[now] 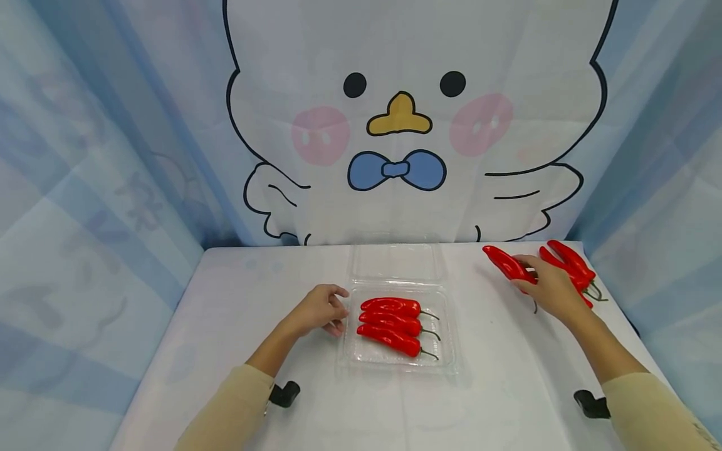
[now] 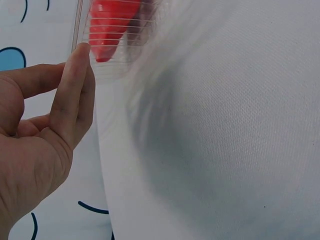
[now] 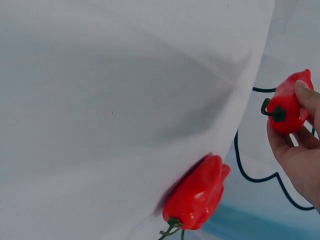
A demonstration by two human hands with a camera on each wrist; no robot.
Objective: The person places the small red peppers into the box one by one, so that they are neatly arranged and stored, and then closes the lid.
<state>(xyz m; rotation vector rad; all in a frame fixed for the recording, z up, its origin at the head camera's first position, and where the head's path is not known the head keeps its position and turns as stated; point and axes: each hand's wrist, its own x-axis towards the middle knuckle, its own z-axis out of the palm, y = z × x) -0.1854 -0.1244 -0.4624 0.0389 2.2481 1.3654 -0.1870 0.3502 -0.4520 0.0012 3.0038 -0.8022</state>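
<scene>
My right hand grips a red chili pepper with a green stem, held above the table's right side. In the right wrist view, thumb and fingers pinch this pepper about its body. My left hand is at the left edge of a clear plastic clamshell box, its fingers loosely bent; whether the fingertips touch the box is unclear. Inside the box lie three red peppers in a row, stems to the right. The left wrist view shows one pepper's tip through the ribbed wall.
More red peppers lie together at the table's far right corner, partly hidden behind my right hand. The box's clear lid is folded back toward the printed curtain. White cloth covers the table, with curtains on both sides.
</scene>
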